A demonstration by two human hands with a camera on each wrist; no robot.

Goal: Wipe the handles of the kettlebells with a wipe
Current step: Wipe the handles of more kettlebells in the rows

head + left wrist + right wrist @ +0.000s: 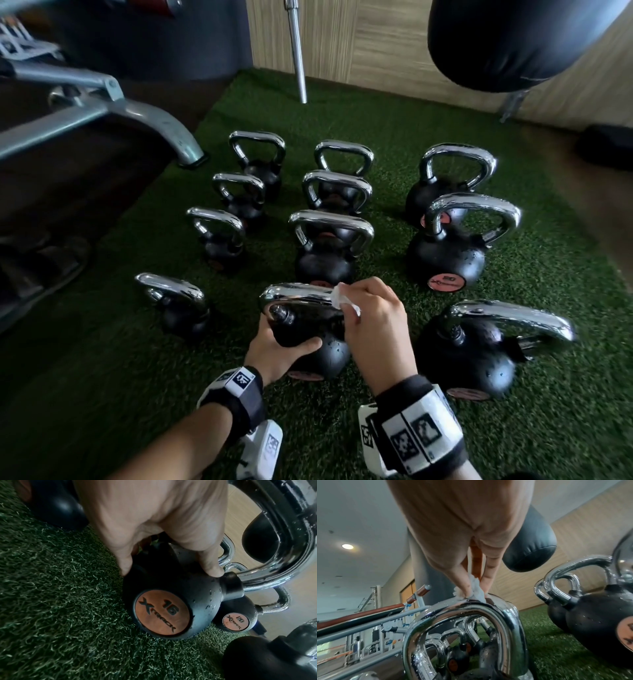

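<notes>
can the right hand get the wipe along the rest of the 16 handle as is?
Probably yes. The right hand pinches the wipe at the handle's right end; the chrome leftward is bare, and the left hand grips the kettlebell body below, clear of the handle.

I am in a gym. In front of me, black kettlebells point(445, 253) with chrome handles stand in rows on green artificial turf point(394, 116); the one nearest me point(164, 609) bears a round orange badge marked 16, and another point(237, 620) is marked 20. A black punching bag point(520, 41) hangs above the turf by a wood-panelled wall point(387, 37). A steel barbell end point(297, 51) leans near that wall. To my left is the grey metal frame of a bench point(102, 109), and further off stand weight machines point(373, 641) under a white ceiling with a recessed light point(347, 546).
</notes>
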